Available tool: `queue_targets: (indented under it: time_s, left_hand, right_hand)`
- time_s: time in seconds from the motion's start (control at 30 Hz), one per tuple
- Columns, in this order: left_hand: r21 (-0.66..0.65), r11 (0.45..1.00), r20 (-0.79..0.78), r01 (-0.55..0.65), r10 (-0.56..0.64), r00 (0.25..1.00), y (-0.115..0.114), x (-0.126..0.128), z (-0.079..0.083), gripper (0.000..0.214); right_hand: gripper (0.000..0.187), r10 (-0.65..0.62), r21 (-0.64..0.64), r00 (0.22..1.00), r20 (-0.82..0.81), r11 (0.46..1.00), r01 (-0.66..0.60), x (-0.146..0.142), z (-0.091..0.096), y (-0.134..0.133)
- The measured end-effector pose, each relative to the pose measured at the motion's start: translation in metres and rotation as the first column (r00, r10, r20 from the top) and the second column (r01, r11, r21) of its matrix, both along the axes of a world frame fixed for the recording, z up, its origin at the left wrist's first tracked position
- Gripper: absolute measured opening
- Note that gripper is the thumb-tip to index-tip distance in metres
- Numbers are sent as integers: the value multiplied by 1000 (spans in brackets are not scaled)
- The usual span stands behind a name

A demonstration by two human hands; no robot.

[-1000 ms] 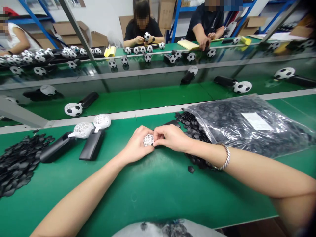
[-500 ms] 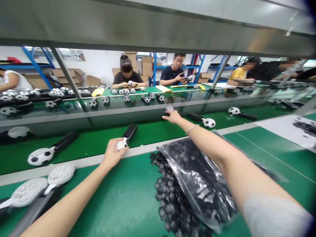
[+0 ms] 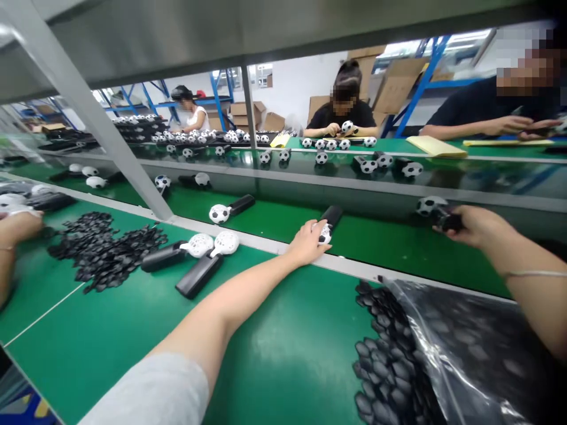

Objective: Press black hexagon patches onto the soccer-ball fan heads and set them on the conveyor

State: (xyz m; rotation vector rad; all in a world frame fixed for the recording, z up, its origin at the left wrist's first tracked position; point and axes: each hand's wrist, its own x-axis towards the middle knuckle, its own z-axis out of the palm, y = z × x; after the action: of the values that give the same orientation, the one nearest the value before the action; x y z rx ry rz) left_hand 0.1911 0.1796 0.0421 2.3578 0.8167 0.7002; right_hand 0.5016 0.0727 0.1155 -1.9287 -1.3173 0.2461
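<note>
My left hand (image 3: 305, 242) is closed over the ball-shaped head of a soccer-ball-headed piece (image 3: 325, 235) at the near edge of the green belt. The piece's black handle points away from me. Out to the right, my right hand (image 3: 472, 225) grips the black handle of another soccer-ball-headed piece (image 3: 429, 205), its black-and-white head facing the far side of the belt. Below my hands, loose black patches (image 3: 385, 366) spill beside a clear plastic bag (image 3: 478, 342) full of them. Two pieces with plain white lattice heads (image 3: 227, 242) lie left of my forearm.
Along the green belt (image 3: 274, 221) lie more pieces, including one with a finished-looking ball head (image 3: 219, 213). A metal post (image 3: 133, 159) rises at left. A co-worker's hand (image 3: 20, 227) is by a black patch pile (image 3: 106, 248). Several people sit across the line.
The view has swung left, bringing the post and a co-worker's hand into sight. My left hand stays on its piece. My right hand now clearly grips a black handle over the belt.
</note>
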Motion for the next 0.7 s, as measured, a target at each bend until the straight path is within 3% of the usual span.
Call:
queue_targets:
  time_s: [0.07, 0.1, 0.13, 0.17, 0.23, 0.3, 0.37, 0.4, 0.43, 0.47, 0.5, 0.53, 0.57, 0.6, 0.63, 0.67, 0.7]
  left_hand:
    - [-37, 999, 38, 1, 0, 999, 6, 6, 8, 62]
    - [-59, 998, 64, -9, 13, 998, 7, 8, 13, 63]
    - [-85, 996, 92, -17, 25, 995, 6, 10, 19, 65]
    - [-114, 993, 122, -15, 29, 992, 3, 11, 24, 70]
    - [-190, 981, 179, 46, -12, 984, -16, 7, 33, 76]
    - [-288, 939, 215, 186, -126, 968, -46, -5, 39, 66]
    - [-429, 830, 259, 356, -264, 929, -77, -24, 45, 45]
    - [-507, 748, 304, 428, -309, 901, -90, -36, 49, 43]
    - [-646, 579, 424, 497, -269, 865, -100, -48, 53, 45]
    - [-730, 437, 507, 526, -169, 845, -106, -60, 58, 41]
    - [-783, 338, 539, 523, -54, 841, -110, -72, 63, 36]
    - [-825, 283, 523, 489, 54, 851, -110, -83, 67, 32]
    - [-855, 287, 480, 433, 117, 870, -107, -94, 71, 29]
    - [-864, 339, 435, 371, 134, 891, -103, -104, 75, 27]
    - [-842, 438, 397, 314, 109, 911, -98, -114, 77, 28]
    - [-773, 576, 360, 266, 53, 931, -92, -124, 79, 31]
    - [-648, 728, 308, 224, -18, 951, -87, -132, 80, 36]
  right_hand:
    - [50, -119, -7, 970, -210, 993, 121, -19, 17, -27]
    - [45, -185, -10, 897, -402, 980, 198, -34, 25, -43]
    - [36, -202, -6, 770, -606, 968, 250, -53, 31, -61]
    - [27, -175, 0, 645, -743, 965, 262, -75, 36, -80]
    - [21, -87, 52, 515, -853, 967, 249, -128, 41, -117]
    - [18, -31, 51, 389, -921, 979, 198, -184, 39, -146]
    - [13, 66, 89, 301, -951, 994, 63, -235, 31, -162]
    - [13, 118, 119, 259, -959, 993, -12, -257, 26, -166]
    - [15, 159, 147, 247, -956, 987, -67, -275, 20, -167]
    - [18, 185, 156, 251, -950, 979, -130, -289, 15, -166]
    - [19, 202, 149, 279, -939, 969, -199, -300, 10, -165]
    - [19, 213, 118, 349, -913, 955, -272, -307, 6, -164]
    - [21, 221, 60, 477, -851, 942, -329, -310, 3, -163]
    - [22, 221, -27, 651, -726, 937, -348, -311, 1, -163]
    - [22, 201, -133, 830, -520, 941, -311, -309, -1, -163]
    - [20, 158, -238, 956, -248, 947, -218, -306, -3, -164]
    - [17, 107, -315, 994, 36, 945, -91, -303, -5, -165]
